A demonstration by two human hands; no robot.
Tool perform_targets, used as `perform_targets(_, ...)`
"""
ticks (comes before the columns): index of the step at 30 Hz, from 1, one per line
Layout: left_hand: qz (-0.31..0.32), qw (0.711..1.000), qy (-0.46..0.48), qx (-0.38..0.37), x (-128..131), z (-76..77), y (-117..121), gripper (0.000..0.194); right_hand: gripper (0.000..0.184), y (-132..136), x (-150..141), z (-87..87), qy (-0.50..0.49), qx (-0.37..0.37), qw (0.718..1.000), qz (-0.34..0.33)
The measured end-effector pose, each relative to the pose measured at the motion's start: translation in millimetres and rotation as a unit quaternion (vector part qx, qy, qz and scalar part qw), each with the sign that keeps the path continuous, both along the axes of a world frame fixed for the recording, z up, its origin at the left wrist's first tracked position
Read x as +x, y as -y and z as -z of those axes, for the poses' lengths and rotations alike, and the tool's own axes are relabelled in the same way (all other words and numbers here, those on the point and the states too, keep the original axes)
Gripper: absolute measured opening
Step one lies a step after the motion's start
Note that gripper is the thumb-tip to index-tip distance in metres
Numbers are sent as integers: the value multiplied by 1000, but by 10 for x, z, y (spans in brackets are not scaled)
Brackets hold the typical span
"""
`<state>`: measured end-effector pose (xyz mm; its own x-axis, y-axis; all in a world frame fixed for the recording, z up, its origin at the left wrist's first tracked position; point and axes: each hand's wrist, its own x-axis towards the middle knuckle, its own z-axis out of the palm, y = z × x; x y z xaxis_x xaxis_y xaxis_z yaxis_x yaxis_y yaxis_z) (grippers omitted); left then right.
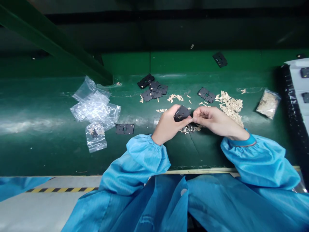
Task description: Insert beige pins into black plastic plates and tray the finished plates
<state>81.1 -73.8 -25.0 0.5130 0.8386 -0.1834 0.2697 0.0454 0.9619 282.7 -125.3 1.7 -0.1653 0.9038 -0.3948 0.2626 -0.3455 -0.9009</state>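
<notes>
My left hand [166, 125] is closed around a flat black plastic plate [181, 113] with small cutouts, holding it tilted above the bench. The fingertips of my right hand [212, 120] are pinched together at the plate's right edge, beside my left thumb. Whatever sits in that pinch is too small to make out. Under the hands lie scattered small pale and dark pieces [189, 129]. Right of them spreads a heap of small cream-coloured strips [230, 106]. Another black plate [206, 95] rests just behind my right hand.
Several black plates [158, 87] are stacked loosely at the back. A single plate [125, 129] lies left, near clear plastic bags [94, 106]. At right are a filled bag [268, 103] and a black-edged white tray [295, 64]. A green post [72, 54] slants down back left.
</notes>
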Motion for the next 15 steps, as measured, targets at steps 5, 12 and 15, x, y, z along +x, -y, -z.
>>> perform_targets(5, -69, 997, 26, -2, 5, -14, -19, 17, 35, -8, -70, 25, -29, 31, 997, 68)
perform_targets(12, -115, 992, 47, -20, 11, -52, -18, 16, 30, 19, -271, 118, -20, 87, 990, 110)
perform_targets(15, -124, 991, 49, -15, 10, -40, -15, 16, 29, 24, -313, 128, -12, 103, 986, 131)
